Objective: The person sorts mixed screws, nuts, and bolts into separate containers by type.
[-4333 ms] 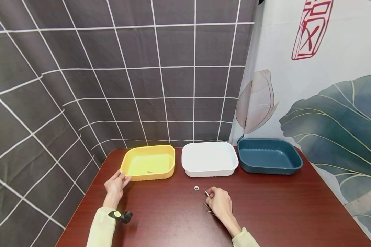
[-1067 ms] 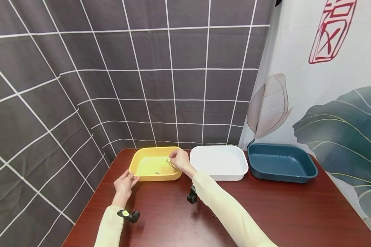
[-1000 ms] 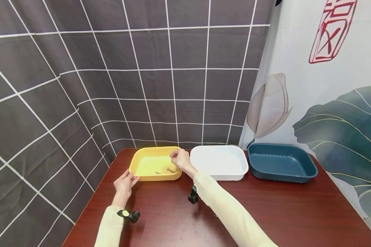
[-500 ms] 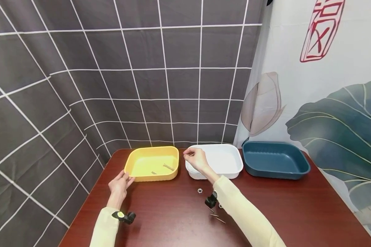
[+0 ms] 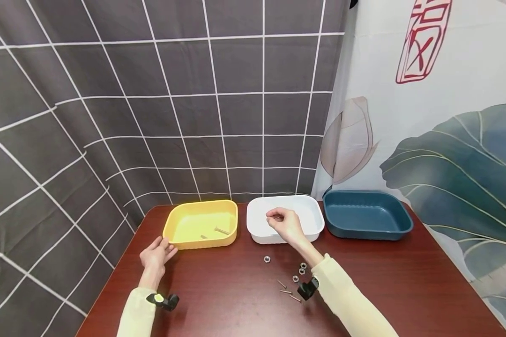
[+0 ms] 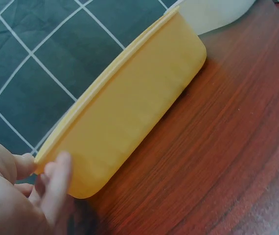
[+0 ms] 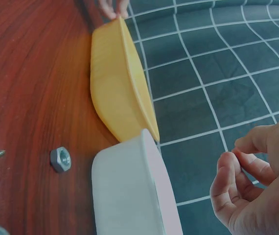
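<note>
My left hand [image 5: 153,256] pinches the near left corner of the yellow tray [image 5: 202,244], thumb at the rim, as the left wrist view also shows. Inside that tray lie a bolt [image 5: 221,230] and another small metal piece [image 5: 204,237]. Over the white tray [image 5: 257,236] is my right hand [image 5: 287,226], fingers curled and thumb tip meeting the index finger; nothing shows between them in the right wrist view. Below it on the table lie three bolts [image 5: 286,291] and several hex nuts [image 5: 301,271], with one nut [image 5: 267,259] apart nearer the white tray.
A dark blue tray [image 5: 368,231] stands right of the white one, all three in a row along the back of the reddish-brown table [image 5: 219,299]. Behind hang a grey checked curtain [image 5: 236,112] and a white leaf-printed one [image 5: 362,65].
My right hand let a bolt drop into the yellow tray, then drew back rightward over the white tray. The nuts and bolts on the table came back into view. My left hand kept its grip.
</note>
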Demonstrator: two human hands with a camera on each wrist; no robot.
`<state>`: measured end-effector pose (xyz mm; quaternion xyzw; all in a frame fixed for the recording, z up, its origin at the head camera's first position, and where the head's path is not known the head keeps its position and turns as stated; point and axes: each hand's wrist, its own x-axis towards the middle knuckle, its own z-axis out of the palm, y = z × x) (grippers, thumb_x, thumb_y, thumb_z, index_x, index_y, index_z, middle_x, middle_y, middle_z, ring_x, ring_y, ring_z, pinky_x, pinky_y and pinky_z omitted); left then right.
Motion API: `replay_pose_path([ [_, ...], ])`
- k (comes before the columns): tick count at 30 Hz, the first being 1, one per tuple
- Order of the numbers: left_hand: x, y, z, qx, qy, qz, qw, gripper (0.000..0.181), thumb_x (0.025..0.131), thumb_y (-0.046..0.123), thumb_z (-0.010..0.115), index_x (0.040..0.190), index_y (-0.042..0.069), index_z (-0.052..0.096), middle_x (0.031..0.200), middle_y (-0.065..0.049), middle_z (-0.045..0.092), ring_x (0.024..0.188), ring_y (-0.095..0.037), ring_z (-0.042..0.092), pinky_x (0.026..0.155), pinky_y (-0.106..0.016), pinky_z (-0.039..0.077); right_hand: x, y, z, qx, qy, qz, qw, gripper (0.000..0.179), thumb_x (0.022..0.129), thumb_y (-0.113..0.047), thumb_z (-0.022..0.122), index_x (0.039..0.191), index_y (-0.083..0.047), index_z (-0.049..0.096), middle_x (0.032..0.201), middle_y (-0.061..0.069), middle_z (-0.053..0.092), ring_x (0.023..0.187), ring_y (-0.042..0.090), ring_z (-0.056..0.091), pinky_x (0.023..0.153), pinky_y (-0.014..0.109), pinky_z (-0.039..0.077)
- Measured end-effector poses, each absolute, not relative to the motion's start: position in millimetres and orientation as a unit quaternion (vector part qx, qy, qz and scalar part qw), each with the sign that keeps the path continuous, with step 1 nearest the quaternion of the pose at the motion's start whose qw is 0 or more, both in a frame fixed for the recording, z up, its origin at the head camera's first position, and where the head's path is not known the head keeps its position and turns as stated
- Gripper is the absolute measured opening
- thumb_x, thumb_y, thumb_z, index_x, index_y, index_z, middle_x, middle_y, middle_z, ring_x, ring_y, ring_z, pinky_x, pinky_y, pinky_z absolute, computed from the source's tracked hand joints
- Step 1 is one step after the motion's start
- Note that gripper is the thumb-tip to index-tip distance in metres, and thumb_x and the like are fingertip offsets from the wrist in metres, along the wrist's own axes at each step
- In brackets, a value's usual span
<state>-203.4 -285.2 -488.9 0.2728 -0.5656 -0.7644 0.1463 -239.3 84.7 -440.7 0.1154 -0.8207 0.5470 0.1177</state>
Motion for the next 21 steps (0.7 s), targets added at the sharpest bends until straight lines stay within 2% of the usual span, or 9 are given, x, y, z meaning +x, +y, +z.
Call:
replay_pose_path([
  [5,-196,-287,-485,0.281,-0.589,-0.741,0.157,0.053,0.100,0.008,0.059,0.146,-0.011,0.040,0.075,0.003,0.066,0.060,-0.005,0.065,0.062,-0.024,0.064,-231,93,-442,0.110,-0.813,0.559,0.118,0.009,0.084,0.003,0.069,0.092,0.004,0.074,0.082,0.007,0.070,0.072,0.015,0.063,0.065,0.016,0.053],
  [14,-178,-267,-469,0.249,-0.612,-0.728,0.182,0.046,0.099,0.004,0.059,0.140,-0.013,0.048,0.078,0.002,0.068,0.063,-0.005,0.066,0.061,-0.024,0.064,-219,108,-451,0.097,-0.814,0.561,0.115,0.009,0.085,0.002,0.070,0.093,0.005,0.073,0.081,0.007,0.069,0.071,0.016,0.062,0.062,0.017,0.052],
  [21,-169,-232,-459,0.175,-0.642,-0.734,0.136,0.046,0.099,0.003,0.060,0.138,-0.017,0.047,0.086,-0.007,0.069,0.065,-0.009,0.067,0.062,-0.027,0.065,-212,115,-455,0.091,-0.815,0.559,0.121,0.010,0.085,0.003,0.069,0.094,0.004,0.073,0.080,0.006,0.068,0.073,0.017,0.062,0.065,0.018,0.054],
])
